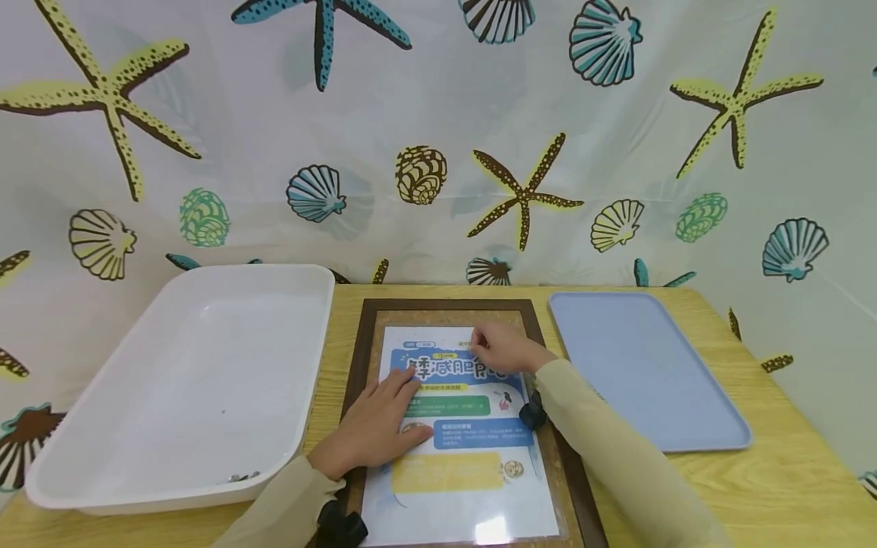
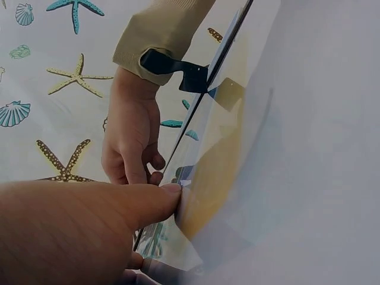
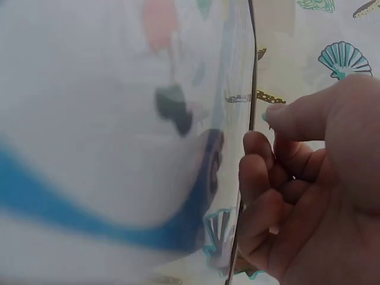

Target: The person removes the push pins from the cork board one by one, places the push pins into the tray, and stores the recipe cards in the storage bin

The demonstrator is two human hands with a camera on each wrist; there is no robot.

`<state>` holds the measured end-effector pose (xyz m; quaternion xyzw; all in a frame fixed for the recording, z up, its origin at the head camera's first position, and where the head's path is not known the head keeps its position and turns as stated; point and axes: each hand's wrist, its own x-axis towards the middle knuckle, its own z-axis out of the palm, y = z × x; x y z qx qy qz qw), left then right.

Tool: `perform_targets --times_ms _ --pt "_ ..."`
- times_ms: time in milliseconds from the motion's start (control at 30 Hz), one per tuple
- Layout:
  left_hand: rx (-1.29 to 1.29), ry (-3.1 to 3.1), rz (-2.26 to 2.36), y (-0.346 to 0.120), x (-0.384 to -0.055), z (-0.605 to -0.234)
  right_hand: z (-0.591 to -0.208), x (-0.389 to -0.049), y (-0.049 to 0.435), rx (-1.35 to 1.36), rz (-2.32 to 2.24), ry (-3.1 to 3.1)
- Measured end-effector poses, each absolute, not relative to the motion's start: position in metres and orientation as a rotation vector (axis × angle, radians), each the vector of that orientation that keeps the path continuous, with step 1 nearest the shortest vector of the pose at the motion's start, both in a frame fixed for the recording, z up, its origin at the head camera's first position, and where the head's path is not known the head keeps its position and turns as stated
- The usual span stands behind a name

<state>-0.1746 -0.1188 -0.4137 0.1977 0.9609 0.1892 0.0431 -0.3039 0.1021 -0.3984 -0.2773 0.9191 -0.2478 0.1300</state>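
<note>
A glossy printed poster (image 1: 445, 510) with blue, green and yellow blocks lies on a cork board (image 1: 564, 502) in a dark brown frame (image 1: 356, 365). My left hand (image 1: 380, 418) rests spread on the poster's left part, fingers extended. In the left wrist view its thumb (image 2: 160, 199) lies along the sheet. Near the poster's upper right corner, my right hand (image 1: 505, 346) has curled fingers. The right wrist view shows its thumb and forefinger pinching a small pushpin (image 3: 266, 117), a pale teal bit with a thin dark point, mostly hidden by the fingers.
At the left stands a deep white tray (image 1: 185, 365) with several small metallic bits (image 1: 243, 477) near its front edge. A flat blue tray (image 1: 644, 365) lies right of the board. Both sit on a wooden table (image 1: 788, 472), before a patterned cloth (image 1: 411, 106).
</note>
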Motion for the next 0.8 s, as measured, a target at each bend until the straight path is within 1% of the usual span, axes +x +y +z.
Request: perform_targets --times_ms 367,600,800 --pt "0.593 2.953 0.558 -0.121 -0.174 -0.417 -0.403 -0.301 0.128 -0.749 -0.658 2.774" --pt "0.595 2.949 0.575 -0.119 -0.175 -0.418 -0.399 -0.299 0.141 -0.709 -0.646 2.799" --pt "0.600 2.956 0.565 -0.118 -0.176 -0.416 -0.393 -0.296 0.155 -0.766 -0.673 2.811"
